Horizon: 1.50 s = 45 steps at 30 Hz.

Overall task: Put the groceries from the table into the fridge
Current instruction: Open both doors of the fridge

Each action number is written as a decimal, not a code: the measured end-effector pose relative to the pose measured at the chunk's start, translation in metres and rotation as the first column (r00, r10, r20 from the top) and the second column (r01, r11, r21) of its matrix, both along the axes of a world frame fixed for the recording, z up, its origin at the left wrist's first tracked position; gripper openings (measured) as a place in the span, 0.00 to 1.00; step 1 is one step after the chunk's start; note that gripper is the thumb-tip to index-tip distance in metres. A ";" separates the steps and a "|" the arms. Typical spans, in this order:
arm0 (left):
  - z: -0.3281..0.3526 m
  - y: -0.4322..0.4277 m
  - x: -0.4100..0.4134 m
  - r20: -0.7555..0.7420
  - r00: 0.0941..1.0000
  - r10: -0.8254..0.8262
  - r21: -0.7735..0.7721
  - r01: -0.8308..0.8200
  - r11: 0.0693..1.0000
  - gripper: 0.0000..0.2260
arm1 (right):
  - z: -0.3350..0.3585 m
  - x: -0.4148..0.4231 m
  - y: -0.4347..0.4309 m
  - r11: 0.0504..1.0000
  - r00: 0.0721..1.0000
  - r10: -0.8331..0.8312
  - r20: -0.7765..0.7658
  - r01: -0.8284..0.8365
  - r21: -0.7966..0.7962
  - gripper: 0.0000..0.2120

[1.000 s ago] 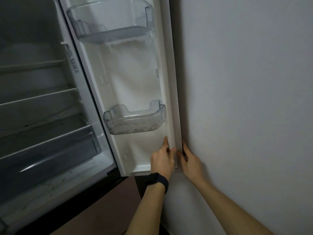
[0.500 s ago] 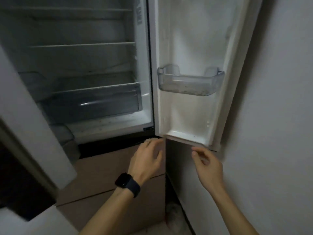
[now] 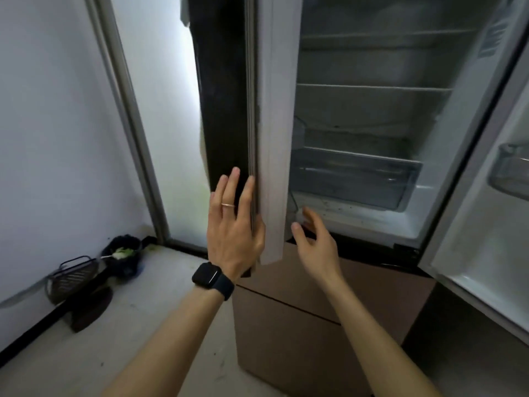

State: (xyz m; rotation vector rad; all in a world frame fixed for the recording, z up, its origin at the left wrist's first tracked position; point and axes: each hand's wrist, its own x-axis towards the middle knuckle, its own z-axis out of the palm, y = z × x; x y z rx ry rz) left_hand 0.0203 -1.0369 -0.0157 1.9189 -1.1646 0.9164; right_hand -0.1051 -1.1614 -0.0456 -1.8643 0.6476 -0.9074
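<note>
In the head view, the fridge's left door [image 3: 276, 138] stands partly open, seen edge-on in the middle of the frame. The left hand [image 3: 233, 233], with a watch [image 3: 211, 277] at the wrist, lies flat against that door's outer edge, fingers straight and holding nothing. The right hand [image 3: 315, 245] hovers just inside the door's bottom corner, fingers loose and spread, also holding nothing. Beyond the door, bare shelves [image 3: 372, 87] and a clear drawer [image 3: 352, 179] show. Far across from it, the right door [image 3: 486, 253] is swung wide.

No groceries or tabletop appear here, so the step looks to be opening the fridge. The next move likely calls for swinging the left door fully clear, then turning away to fetch the first item.
</note>
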 end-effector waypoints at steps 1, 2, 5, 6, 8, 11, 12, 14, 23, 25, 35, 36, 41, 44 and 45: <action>0.001 0.001 0.006 0.016 1.000 0.022 0.052 -0.023 0.998 0.33 | 0.002 0.014 0.003 1.000 1.000 0.012 0.008 -0.012 -0.014 0.27; 0.000 0.002 0.012 0.020 0.999 0.038 0.111 -0.040 0.993 0.34 | 0.003 0.026 0.006 0.999 1.000 0.021 0.015 -0.021 -0.030 0.28; -0.006 0.006 0.032 0.036 0.996 0.087 0.263 -0.093 0.960 0.33 | 0.001 0.052 0.022 0.999 0.998 0.027 0.062 -0.026 -0.019 0.27; -0.007 0.008 0.038 0.048 0.994 0.097 0.296 -0.106 0.949 0.33 | -0.001 0.057 0.028 1.000 0.996 0.012 0.086 -0.012 -0.003 0.27; -0.006 0.013 0.047 0.062 0.993 0.101 0.327 -0.115 0.938 0.33 | -0.005 0.064 0.038 0.999 0.992 -0.035 0.119 0.033 0.023 0.27; -0.008 0.022 0.052 0.033 0.993 0.116 0.288 -0.120 0.950 0.35 | -0.011 0.071 0.050 0.999 0.993 -0.024 0.118 0.019 0.050 0.28; -0.008 0.026 0.053 0.012 0.992 0.122 0.263 -0.121 0.957 0.36 | -0.013 0.072 0.054 0.999 0.995 0.009 0.099 -0.012 0.036 0.28; -0.008 0.034 0.058 -0.042 0.993 0.114 0.206 -0.103 0.973 0.38 | -0.016 0.073 0.060 0.994 0.994 0.102 0.040 -0.100 -0.045 0.28; 0.006 0.079 0.088 -0.390 0.920 0.039 0.004 -0.041 0.999 0.52 | -0.038 0.096 0.043 0.718 0.965 -0.067 -0.254 -0.130 -0.684 0.32; 0.007 0.088 0.102 -0.422 0.904 0.062 0.010 -0.063 0.998 0.51 | -0.039 0.109 0.040 0.647 0.954 -0.082 -0.288 -0.169 -0.744 0.28; 0.000 0.105 0.157 -0.600 0.794 0.095 -0.074 -0.173 0.982 0.34 | -0.044 0.181 0.074 0.491 0.958 -0.007 -0.287 -0.247 -0.835 0.35; 0.001 0.104 0.163 -0.610 0.786 0.103 -0.076 -0.187 0.979 0.33 | -0.044 0.187 0.077 0.495 0.952 -0.015 -0.307 -0.259 -0.829 0.39; -0.004 0.114 0.217 -0.619 0.782 0.074 -0.061 -0.142 0.988 0.31 | -0.050 0.223 0.102 0.503 0.946 -0.077 -0.315 -0.236 -0.831 0.44; 0.000 0.113 0.227 -0.633 0.772 0.056 -0.060 -0.121 0.991 0.31 | -0.050 0.228 0.105 0.502 0.957 -0.093 -0.276 -0.194 -0.843 0.44; 0.002 0.112 0.227 -0.634 0.772 0.040 -0.072 -0.110 0.991 0.31 | -0.048 0.229 0.106 0.501 0.960 -0.099 -0.261 -0.178 -0.847 0.44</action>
